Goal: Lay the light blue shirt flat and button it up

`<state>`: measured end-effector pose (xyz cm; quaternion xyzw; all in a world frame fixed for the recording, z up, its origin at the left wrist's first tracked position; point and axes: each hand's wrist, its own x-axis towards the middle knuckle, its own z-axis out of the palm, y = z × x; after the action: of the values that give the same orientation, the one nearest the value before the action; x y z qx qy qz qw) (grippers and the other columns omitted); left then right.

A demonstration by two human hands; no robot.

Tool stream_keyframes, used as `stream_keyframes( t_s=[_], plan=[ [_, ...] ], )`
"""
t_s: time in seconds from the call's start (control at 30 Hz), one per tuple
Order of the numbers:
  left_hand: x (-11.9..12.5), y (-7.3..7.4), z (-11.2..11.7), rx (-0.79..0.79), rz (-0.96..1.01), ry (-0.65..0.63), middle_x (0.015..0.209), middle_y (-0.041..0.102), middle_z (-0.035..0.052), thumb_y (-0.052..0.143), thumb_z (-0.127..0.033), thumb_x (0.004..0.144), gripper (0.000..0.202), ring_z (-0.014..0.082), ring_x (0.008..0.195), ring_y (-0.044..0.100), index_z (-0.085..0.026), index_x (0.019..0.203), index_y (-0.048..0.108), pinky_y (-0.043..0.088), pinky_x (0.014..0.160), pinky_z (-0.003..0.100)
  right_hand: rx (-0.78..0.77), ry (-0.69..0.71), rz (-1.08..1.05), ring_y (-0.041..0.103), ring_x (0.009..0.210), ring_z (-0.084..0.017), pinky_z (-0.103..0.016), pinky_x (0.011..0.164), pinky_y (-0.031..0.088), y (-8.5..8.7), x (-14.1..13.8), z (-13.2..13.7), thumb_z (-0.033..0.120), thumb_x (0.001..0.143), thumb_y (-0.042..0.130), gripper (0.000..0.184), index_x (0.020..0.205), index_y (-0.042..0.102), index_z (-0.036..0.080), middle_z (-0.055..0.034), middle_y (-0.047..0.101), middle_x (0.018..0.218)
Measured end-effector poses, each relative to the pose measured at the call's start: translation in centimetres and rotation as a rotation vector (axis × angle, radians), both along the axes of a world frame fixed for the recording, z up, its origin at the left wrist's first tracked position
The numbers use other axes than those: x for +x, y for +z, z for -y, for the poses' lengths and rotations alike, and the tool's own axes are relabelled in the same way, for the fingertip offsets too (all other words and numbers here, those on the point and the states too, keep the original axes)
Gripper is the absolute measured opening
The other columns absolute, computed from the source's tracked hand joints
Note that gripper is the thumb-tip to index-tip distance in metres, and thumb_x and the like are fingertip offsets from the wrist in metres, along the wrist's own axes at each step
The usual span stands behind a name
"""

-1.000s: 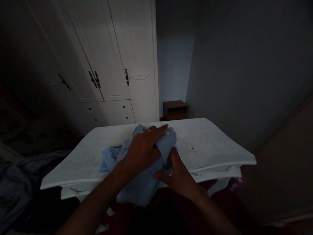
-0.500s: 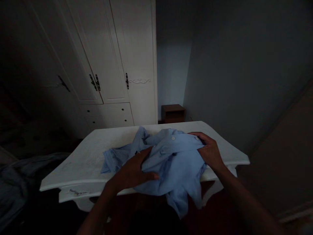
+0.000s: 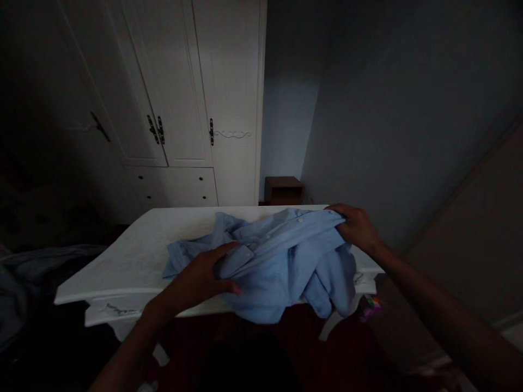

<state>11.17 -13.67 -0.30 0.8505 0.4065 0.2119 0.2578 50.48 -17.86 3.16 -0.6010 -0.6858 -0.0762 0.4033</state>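
Note:
A light blue button-up shirt [image 3: 261,294] lies crumpled across a white table [image 3: 134,245], its lower folds hanging over the front edge. My right hand [image 3: 356,226] is closed on the far right end of the button strip, lifting it slightly. At the left, my left hand [image 3: 204,277] is around the collar area, thumb in front and index finger along the top; its other fingers are hidden by cloth. Between my hands the button strip runs diagonally, with white buttons showing. One sleeve end lies flat on the table beyond my left hand.
Behind the table stands a white wardrobe [image 3: 232,81] with dark handles and drawers. A small brown cabinet [image 3: 284,182] sits in the corner by the grey wall [image 3: 408,109]. Greyish cloth [image 3: 44,261] lies at the far left. Something colourful [image 3: 371,307] shows below the table's right side.
My right hand has moved right and slightly up, pulling the button strip straighter. My left hand has shifted left. The hanging folds have swung right and up, and the view has shifted a little.

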Motion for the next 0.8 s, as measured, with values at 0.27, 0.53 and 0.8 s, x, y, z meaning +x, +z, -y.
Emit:
stream_keyframes(
  t_s=[0.27,0.53,0.8],
  plan=[
    [0.9,-2.3,-2.0,0.108,0.095,-0.049,0.101,0.071,0.0059,0.058,-0.038,0.086,0.030,0.0213,0.093,0.065,-0.020,0.108,0.067,0.050,0.087,0.034,-0.057,-0.159,-0.015,0.069,0.091,-0.028,-0.043,0.084,0.053,-1.6,3.2,-3.5,0.017,0.072,0.047,0.037,0.099,0.072,0.018,-0.0095,0.074,0.098],
    [6.8,0.9,-2.0,0.551,0.150,-0.079,0.099,0.068,0.0100,0.041,-0.025,0.094,0.025,0.0219,0.091,0.065,-0.016,0.106,0.062,0.052,0.081,0.037,-0.196,0.307,0.220,0.032,0.142,-0.028,-0.054,0.114,0.028,0.2,-3.2,-1.8,0.019,0.076,0.056,0.079,0.150,0.028,0.022,-0.0097,0.034,0.154],
    [9.5,5.4,-2.6,0.463,0.147,-0.233,0.117,0.066,0.0085,0.050,-0.048,0.091,0.047,0.0212,0.098,0.065,-0.022,0.131,0.052,0.050,0.086,0.035,-0.231,0.507,0.189,0.066,0.101,-0.022,-0.040,0.093,0.048,3.2,-8.1,-3.3,0.015,0.076,0.055,0.038,0.110,0.069,0.022,-0.0048,0.072,0.108]
  ],
)
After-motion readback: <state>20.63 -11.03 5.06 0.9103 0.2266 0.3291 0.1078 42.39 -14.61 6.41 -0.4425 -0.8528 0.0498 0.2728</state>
